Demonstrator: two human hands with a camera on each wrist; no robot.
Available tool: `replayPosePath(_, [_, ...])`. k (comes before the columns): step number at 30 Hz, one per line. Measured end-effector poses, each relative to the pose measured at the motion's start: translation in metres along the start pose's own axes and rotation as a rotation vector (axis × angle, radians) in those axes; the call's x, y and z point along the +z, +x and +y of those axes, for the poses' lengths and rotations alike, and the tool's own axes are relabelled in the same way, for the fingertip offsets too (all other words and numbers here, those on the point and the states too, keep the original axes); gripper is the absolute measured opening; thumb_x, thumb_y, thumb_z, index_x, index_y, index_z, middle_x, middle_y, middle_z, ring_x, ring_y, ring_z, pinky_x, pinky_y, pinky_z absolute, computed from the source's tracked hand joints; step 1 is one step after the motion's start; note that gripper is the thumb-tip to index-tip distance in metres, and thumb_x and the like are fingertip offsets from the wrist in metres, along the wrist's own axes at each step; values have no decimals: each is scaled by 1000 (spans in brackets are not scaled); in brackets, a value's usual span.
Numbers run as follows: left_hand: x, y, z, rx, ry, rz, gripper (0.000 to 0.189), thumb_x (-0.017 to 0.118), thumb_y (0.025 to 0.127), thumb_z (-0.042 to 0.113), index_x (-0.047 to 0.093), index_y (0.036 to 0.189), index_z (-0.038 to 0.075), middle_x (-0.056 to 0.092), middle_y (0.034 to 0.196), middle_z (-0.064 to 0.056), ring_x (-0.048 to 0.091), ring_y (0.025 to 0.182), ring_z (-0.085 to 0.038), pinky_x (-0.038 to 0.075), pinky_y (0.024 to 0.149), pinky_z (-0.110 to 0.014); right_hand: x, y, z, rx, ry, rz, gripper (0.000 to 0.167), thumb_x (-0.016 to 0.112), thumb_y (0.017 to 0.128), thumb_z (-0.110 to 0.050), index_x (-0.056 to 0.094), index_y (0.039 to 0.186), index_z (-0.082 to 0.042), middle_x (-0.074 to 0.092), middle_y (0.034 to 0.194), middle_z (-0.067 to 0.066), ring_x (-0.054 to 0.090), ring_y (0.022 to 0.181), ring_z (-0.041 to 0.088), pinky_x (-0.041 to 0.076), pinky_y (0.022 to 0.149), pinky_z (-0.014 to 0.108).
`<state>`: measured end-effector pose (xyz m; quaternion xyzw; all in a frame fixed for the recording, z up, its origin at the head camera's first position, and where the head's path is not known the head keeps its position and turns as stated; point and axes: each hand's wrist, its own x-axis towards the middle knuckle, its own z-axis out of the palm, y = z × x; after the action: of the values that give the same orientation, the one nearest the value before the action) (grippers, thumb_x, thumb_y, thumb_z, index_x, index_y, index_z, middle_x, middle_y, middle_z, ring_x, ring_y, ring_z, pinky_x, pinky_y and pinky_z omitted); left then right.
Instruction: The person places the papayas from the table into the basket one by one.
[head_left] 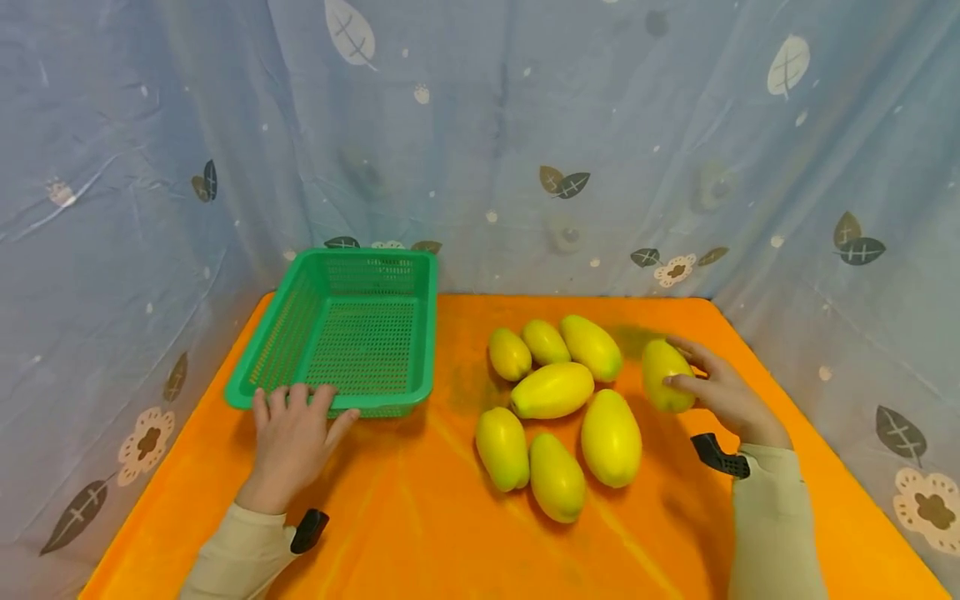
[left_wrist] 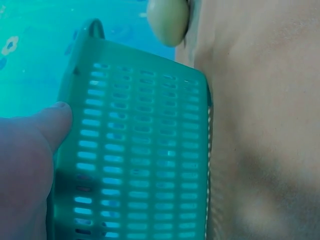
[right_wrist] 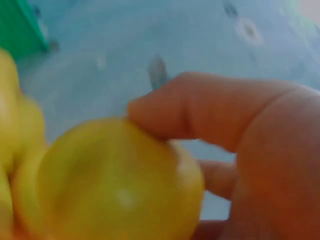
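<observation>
A green plastic basket [head_left: 429, 333] with slotted walls stands at the back left. My left hand [head_left: 291, 450] holds its near rim, fingertips over the edge; in the left wrist view the thumb [left_wrist: 57, 120] rests against the outside of the rim. On the right, my right hand [head_left: 723, 392] grips a yellow-green, mango-like fruit [head_left: 663, 375] between thumb and fingers. The right wrist view shows the gripped fruit [right_wrist: 120, 180] close up and blurred, a finger on its top. Several more such fruits [head_left: 552, 390] lie grouped left of that hand.
Orange cloth [head_left: 405, 517] covers the table. Patterned blue-grey curtains [head_left: 480, 150] hang behind it and along both sides. The basket's back edge is near the curtain, and the fruit group sits between the basket and my right hand.
</observation>
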<state>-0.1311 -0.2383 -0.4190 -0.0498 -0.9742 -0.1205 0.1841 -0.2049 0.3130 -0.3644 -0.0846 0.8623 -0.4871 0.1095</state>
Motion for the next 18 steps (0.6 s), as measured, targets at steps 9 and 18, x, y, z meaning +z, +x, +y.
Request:
replayPosePath(9, [4, 3, -1, -4, 15, 50, 44, 71, 94, 41, 65, 118, 5, 62, 111, -28, 51, 114, -58, 21, 109, -77, 112, 88, -136, -209, 155, -138, 71, 65, 98, -16, 32, 161, -20, 35, 160, 20, 60, 118, 32, 59, 85, 34])
replayPosePath(18, [4, 1, 2, 13, 50, 90, 44, 73, 92, 43, 67, 115, 6, 64, 106, -25, 54, 109, -55, 26, 107, -75, 273, 147, -193, -134, 71, -276, 74, 71, 94, -27, 37, 159, -24, 49, 148, 14, 62, 109, 27, 59, 80, 35])
